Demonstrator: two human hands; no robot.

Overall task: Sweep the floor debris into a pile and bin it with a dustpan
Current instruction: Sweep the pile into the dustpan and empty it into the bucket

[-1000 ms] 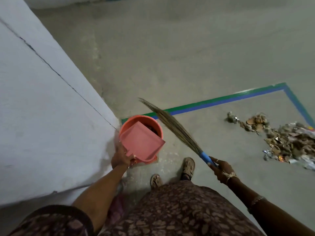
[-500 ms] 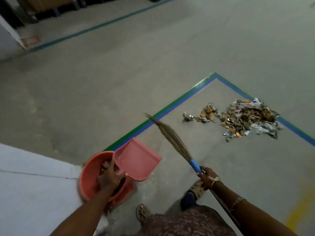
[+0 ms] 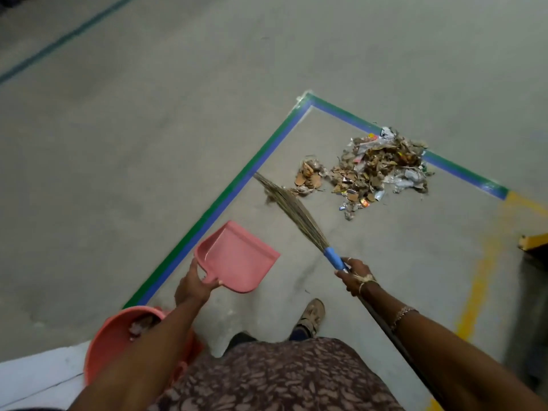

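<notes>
My left hand grips the handle of a pink dustpan, held empty above the floor. My right hand holds a broom by its blue collar, bristles pointing up and left toward the tape line. A pile of debris, dry leaves, wrappers and paper scraps, lies on the concrete floor inside the taped corner, beyond the broom tip. An orange bin with some rubbish inside stands at the lower left, partly hidden behind my left forearm.
Green and blue tape marks a corner on the grey floor. A white wall or ledge fills the bottom left beside the bin. Yellow paint lines run at the right, near a yellow object. My feet are below.
The view has swung right, away from the wall. My left hand has lifted the dustpan off the bin and carried it toward the debris. The broom has travelled along in my right hand.
</notes>
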